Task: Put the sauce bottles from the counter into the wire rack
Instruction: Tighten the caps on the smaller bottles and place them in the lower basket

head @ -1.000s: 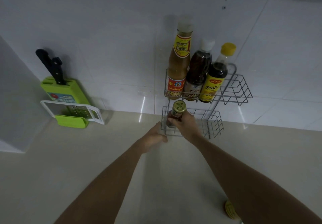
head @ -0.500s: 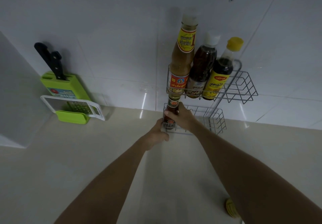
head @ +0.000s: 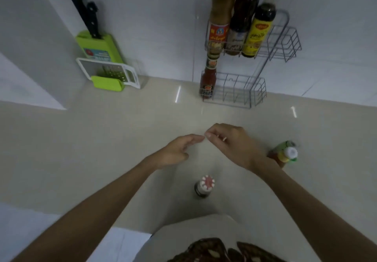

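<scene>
A two-tier wire rack point(head: 257, 90) stands against the tiled wall. Its upper shelf holds three tall bottles: a tan sauce bottle point(head: 221, 15), a dark one point(head: 242, 19) and a yellow-labelled one point(head: 260, 31). A small red sauce bottle point(head: 208, 80) stands at the left end of the lower shelf. My left hand point(head: 177, 151) and my right hand point(head: 230, 143) hover empty over the counter, fingertips almost touching, well in front of the rack. A dark bottle with a red-and-white cap point(head: 204, 186) stands below my hands. To the right, beside my right wrist, stands a bottle with a white cap point(head: 285, 153).
A green knife block with two black-handled knives point(head: 95, 41) and a white grater point(head: 110, 72) lean on the wall at the back left. The beige counter point(head: 102, 139) runs wide to the left. The counter's front edge lies near my body.
My right hand let go of the small red bottle, which now stands in the lower shelf. Both hands pulled back toward me, and the view tilted down, showing two bottles on the counter.
</scene>
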The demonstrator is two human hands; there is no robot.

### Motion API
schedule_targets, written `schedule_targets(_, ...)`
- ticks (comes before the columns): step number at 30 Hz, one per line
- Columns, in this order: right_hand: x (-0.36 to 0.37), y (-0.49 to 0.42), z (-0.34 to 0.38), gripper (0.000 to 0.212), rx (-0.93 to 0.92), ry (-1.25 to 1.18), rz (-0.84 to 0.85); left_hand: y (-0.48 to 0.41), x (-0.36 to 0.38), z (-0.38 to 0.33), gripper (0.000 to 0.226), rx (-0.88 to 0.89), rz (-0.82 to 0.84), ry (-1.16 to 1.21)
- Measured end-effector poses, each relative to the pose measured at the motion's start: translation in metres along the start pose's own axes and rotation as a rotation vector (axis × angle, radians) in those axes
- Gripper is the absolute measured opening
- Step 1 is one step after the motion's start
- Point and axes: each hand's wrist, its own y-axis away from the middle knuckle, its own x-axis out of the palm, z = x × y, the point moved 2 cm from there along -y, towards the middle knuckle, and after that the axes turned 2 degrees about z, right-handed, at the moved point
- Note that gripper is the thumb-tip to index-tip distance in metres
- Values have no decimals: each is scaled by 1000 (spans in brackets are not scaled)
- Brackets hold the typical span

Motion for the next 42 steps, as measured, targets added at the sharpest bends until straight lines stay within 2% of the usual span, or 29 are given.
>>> schedule_targets(3,1,42,31,46,-18,226,90,37,31,15,85,29,159,-73)
schedule_targets(5,10,61,42,52,-58,437,87,47,55,28,79,28,130,-115)
schedule_targets(7,23,74,47,54,-128,565,44,50,86,30,48,41,-37,-71)
schedule_targets(9,34,77,46,47,-136,618,37,45,113,23,20,49,-290,55)
schedule_targets(11,36,75,43,38,-166,601,57,42,125,11,39,23,-424,169)
schedule_targets(12,30,73,41,35,-206,579,63,42,124,3,40,2,-423,186)
schedule_targets(14,2,72,42,33,-323,514,49,47,113,-18,25,22,-272,129)
schedule_targets(17,-47,82,50,29,-561,509,143,71,103,-64,15,85,275,9)
schedule_targets(19,-65,91,60,23,-734,636,177,85,102,-85,16,81,466,-39)
schedule_targets(20,-67,93,58,21,-767,698,150,87,103,-89,14,68,447,-78)
schedule_targets(21,-67,93,58,22,-740,733,99,86,106,-89,13,62,338,-105)
schedule_targets(22,-64,92,56,25,-665,757,30,81,109,-85,12,46,157,-124)
schedule_targets(24,-50,87,52,28,-401,781,-77,72,115,-70,13,-18,-278,-148)
schedule_targets(25,-43,84,51,22,-230,769,-44,69,119,-65,15,-37,-432,-170)
schedule_targets(26,-36,82,50,16,-102,734,15,66,121,-60,16,-30,-498,-171)
schedule_targets(27,-30,82,51,15,-81,709,35,65,122,-58,15,0,-474,-131)
schedule_targets(28,-29,83,54,19,-101,689,45,66,120,-60,14,36,-372,-75)
schedule_targets(29,-33,86,57,29,-180,656,26,70,118,-64,16,75,-215,-29)
schedule_targets(31,-39,90,61,49,-468,695,-45,79,112,-72,20,96,112,-28)
schedule_targets(32,-43,94,62,51,-597,712,-59,83,110,-75,21,97,194,-67)
schedule_targets(33,-45,95,61,49,-642,718,-72,83,109,-76,20,97,206,-89)
schedule_targets(35,-48,90,57,40,-524,716,-180,78,112,-78,13,65,23,-66)
schedule_targets(37,-43,83,57,24,-308,813,-235,68,114,-76,10,3,-326,-135)
schedule_targets(38,-37,79,58,17,-223,885,-179,64,114,-76,12,-44,-490,-220)
schedule_targets(39,-31,76,57,23,-106,887,-72,62,115,-77,12,-97,-601,-316)
schedule_targets(41,-29,68,54,32,109,697,18,56,118,-79,10,-136,-718,-428)
schedule_targets(42,-31,63,53,38,212,525,20,54,119,-81,10,-129,-731,-431)
